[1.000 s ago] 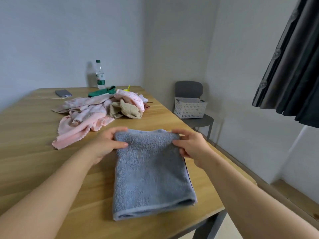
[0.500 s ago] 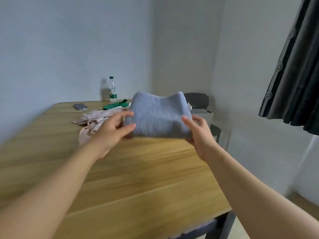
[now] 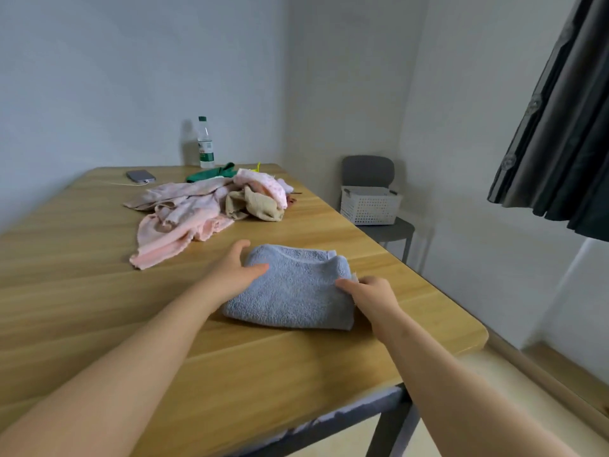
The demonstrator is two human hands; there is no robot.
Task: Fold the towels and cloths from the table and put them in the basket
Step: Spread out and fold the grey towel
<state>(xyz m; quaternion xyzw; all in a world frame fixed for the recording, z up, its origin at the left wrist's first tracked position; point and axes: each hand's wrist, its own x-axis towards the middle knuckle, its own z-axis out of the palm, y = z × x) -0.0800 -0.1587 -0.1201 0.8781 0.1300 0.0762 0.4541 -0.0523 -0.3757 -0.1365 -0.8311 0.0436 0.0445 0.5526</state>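
blue towel [image 3: 296, 288] folded | left hand [image 3: 235, 270] straight-fingered — on left edge | right hand [image 3: 372, 293] pinches right edge

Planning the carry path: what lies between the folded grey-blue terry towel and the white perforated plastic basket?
Head view: nothing between grey-blue towel and white basket but bare wooden tabletop, then open air to the grey chair.
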